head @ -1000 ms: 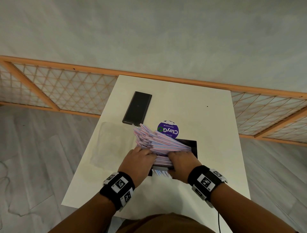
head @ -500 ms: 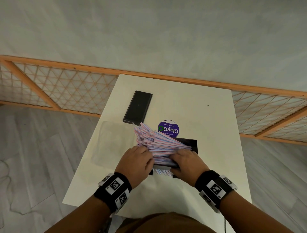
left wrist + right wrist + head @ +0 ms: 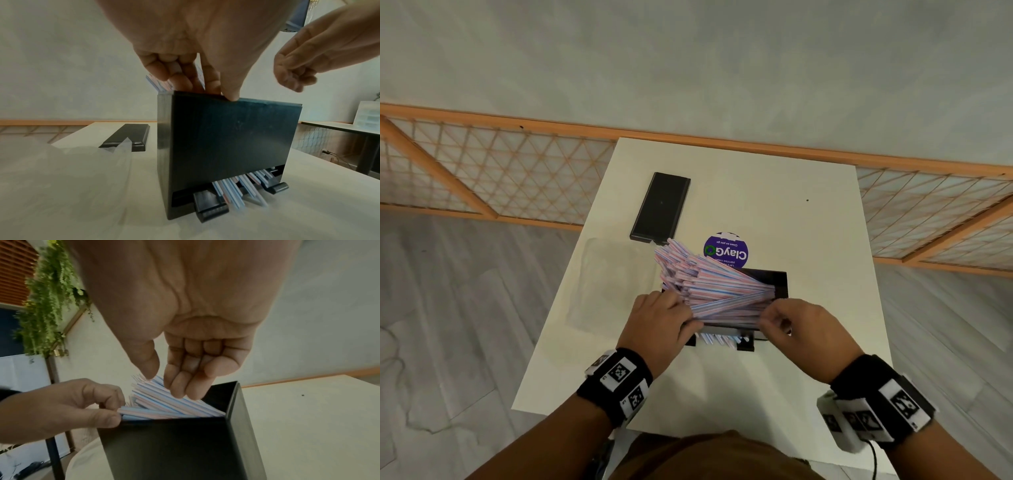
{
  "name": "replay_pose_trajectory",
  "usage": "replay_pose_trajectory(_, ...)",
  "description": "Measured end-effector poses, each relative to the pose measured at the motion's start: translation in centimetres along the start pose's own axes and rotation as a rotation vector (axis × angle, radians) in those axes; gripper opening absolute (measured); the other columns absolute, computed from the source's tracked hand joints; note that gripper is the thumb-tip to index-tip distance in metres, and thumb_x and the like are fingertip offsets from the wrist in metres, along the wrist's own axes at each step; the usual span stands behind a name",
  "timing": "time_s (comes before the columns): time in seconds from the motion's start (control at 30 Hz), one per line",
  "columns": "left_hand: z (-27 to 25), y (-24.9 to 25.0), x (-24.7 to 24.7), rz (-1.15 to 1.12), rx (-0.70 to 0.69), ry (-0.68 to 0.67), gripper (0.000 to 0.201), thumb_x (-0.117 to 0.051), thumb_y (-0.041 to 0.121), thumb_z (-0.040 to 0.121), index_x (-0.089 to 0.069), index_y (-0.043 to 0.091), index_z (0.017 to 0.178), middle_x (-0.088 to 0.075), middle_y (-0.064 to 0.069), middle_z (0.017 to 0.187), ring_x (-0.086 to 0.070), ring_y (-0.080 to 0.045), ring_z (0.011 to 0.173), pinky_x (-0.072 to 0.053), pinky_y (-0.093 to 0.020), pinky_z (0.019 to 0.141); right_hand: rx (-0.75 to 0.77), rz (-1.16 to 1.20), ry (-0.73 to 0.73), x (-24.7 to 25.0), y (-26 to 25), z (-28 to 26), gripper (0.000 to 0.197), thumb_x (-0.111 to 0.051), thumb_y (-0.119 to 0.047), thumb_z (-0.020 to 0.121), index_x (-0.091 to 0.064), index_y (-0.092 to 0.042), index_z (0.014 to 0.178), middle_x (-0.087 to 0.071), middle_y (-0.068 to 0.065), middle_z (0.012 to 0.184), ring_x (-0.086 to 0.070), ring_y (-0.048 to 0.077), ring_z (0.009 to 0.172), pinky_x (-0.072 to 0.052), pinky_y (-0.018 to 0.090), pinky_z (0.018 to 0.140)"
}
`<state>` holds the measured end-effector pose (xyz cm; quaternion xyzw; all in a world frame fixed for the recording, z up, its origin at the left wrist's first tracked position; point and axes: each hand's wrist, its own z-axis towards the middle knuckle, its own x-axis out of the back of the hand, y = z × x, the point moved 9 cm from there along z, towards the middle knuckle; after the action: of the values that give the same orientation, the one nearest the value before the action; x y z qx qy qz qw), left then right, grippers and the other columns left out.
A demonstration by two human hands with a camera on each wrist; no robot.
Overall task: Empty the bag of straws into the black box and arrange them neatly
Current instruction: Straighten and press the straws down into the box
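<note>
The black box (image 3: 781, 284) stands upright on the white table (image 3: 808, 233). A thick bunch of pink-and-blue striped straws (image 3: 715, 284) sticks out of its top, fanned and leaning left. My left hand (image 3: 681, 310) grips the straws at the box's left edge, its thumb on the front rim (image 3: 232, 97). My right hand (image 3: 774, 315) hovers over the right ends of the straws with fingers curled (image 3: 185, 386), and I see nothing held in it. A few straw tips (image 3: 232, 193) poke out of the slot at the box's foot.
The emptied clear plastic bag (image 3: 609, 274) lies flat to the left of the box. The black lid (image 3: 661, 207) lies behind it, far left. A round purple ClayGo sticker (image 3: 726, 253) is stuck just behind the box. The table's edges are close on both sides.
My right hand has come off the top of the straws and drawn back to the right. My left hand keeps its hold at the left edge. The fan of straws shows more fully.
</note>
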<state>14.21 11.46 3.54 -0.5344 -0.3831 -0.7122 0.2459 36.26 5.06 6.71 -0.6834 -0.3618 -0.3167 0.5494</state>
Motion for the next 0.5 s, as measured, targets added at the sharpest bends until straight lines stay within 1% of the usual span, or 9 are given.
replay_pose_trajectory(0.07, 0.2, 0.1, 0.4, 0.023, 0.007, 0.023, 0.027, -0.062, 0.050, 0.092, -0.062, 0.028, 0.076, -0.049, 0.008, 0.087, -0.046, -0.019, 0.079, -0.036, -0.034, 0.077, -0.074, -0.015, -0.036, -1.2, 1.3, -0.9, 0.027, -0.057, -0.050, 0.091, -0.060, -0.028, 0.076, -0.064, -0.013, 0.071, -0.059, 0.008, 0.069, -0.049, 0.031, 0.064)
replay_pose_trajectory(0.13, 0.4, 0.0, 0.8, 0.027, 0.029, 0.033, 0.027, -0.066, 0.049, 0.090, -0.060, 0.027, 0.076, -0.049, 0.007, 0.089, -0.047, -0.020, 0.081, -0.037, -0.036, 0.078, -0.147, -0.052, -0.081, -2.9, 2.8, -1.6, 0.033, -0.053, -0.050, 0.092, -0.059, -0.023, 0.074, -0.063, -0.007, 0.068, -0.058, 0.012, 0.066, -0.049, 0.036, 0.063)
replay_pose_trajectory(0.17, 0.5, -0.1, 1.1, 0.020, 0.052, 0.038, 0.027, -0.068, 0.047, 0.089, -0.058, 0.026, 0.075, -0.049, 0.006, 0.089, -0.048, -0.020, 0.081, -0.038, -0.036, 0.077, -0.179, -0.067, -0.109, -4.0, 3.6, -1.8, 0.033, -0.052, -0.049, 0.093, -0.060, -0.022, 0.075, -0.064, -0.005, 0.068, -0.059, 0.016, 0.067, -0.050, 0.037, 0.064)
replay_pose_trajectory(0.23, 0.4, -0.6, 1.7, -0.026, 0.105, 0.066, 0.028, -0.070, 0.043, 0.087, -0.054, 0.025, 0.073, -0.049, 0.007, 0.084, -0.048, -0.020, 0.078, -0.038, -0.038, 0.075, -0.241, -0.049, -0.150, -6.1, 4.7, -2.1, 0.027, -0.050, -0.042, 0.095, -0.063, -0.024, 0.080, -0.069, -0.004, 0.076, -0.062, 0.023, 0.075, -0.052, 0.038, 0.069)
replay_pose_trajectory(0.27, 0.2, -0.6, 2.0, -0.076, 0.115, 0.080, 0.029, -0.070, 0.040, 0.088, -0.052, 0.024, 0.071, -0.048, 0.008, 0.079, -0.048, -0.019, 0.074, -0.037, -0.038, 0.072, -0.268, -0.035, -0.160, -6.9, 5.0, -2.3, 0.023, -0.050, -0.039, 0.096, -0.067, -0.027, 0.085, -0.072, -0.003, 0.084, -0.064, 0.025, 0.081, -0.052, 0.038, 0.073)
replay_pose_trajectory(0.33, -0.4, 0.0, 2.3, -0.203, 0.080, 0.065, 0.032, -0.067, 0.038, 0.091, -0.049, 0.024, 0.068, -0.044, 0.010, 0.069, -0.044, -0.014, 0.065, -0.036, -0.034, 0.066, -0.319, -0.026, -0.177, -8.5, 5.3, -2.5, 0.025, -0.051, -0.037, 0.097, -0.071, -0.027, 0.108, -0.074, 0.000, 0.101, -0.066, 0.027, 0.097, -0.052, 0.037, 0.084)
replay_pose_trajectory(0.4, -1.5, 0.7, 1.2, -0.331, 0.059, -0.044, 0.036, -0.063, 0.038, 0.095, -0.045, 0.026, 0.067, -0.041, 0.009, 0.065, -0.041, -0.012, 0.061, -0.032, -0.027, 0.059, -0.371, 0.018, -0.184, -10.0, 5.3, -2.5, 0.033, -0.052, -0.035, 0.098, -0.066, -0.024, 0.125, -0.074, 0.002, 0.107, -0.066, 0.028, 0.104, -0.051, 0.037, 0.089)
replay_pose_trajectory(0.43, -2.2, 0.7, -0.1, -0.395, 0.085, -0.133, 0.036, -0.060, 0.040, 0.097, -0.045, 0.026, 0.067, -0.044, 0.008, 0.065, -0.043, -0.013, 0.062, -0.033, -0.025, 0.058, -0.394, 0.063, -0.181, -10.7, 5.3, -2.4, 0.033, -0.053, -0.032, 0.098, -0.065, -0.022, 0.127, -0.074, 0.004, 0.105, -0.066, 0.029, 0.102, -0.051, 0.037, 0.088)
replay_pose_trajectory(0.5, -3.8, 0.4, -3.7, -0.512, 0.193, -0.335, 0.030, -0.057, 0.044, 0.097, -0.056, 0.024, 0.074, -0.057, 0.006, 0.071, -0.053, -0.012, 0.067, -0.043, -0.026, 0.062, -0.450, 0.213, -0.164, -12.2, 5.6, -2.1, 0.029, -0.054, -0.025, 0.098, -0.065, -0.019, 0.124, -0.074, 0.006, 0.092, -0.070, 0.028, 0.087, -0.053, 0.035, 0.081)
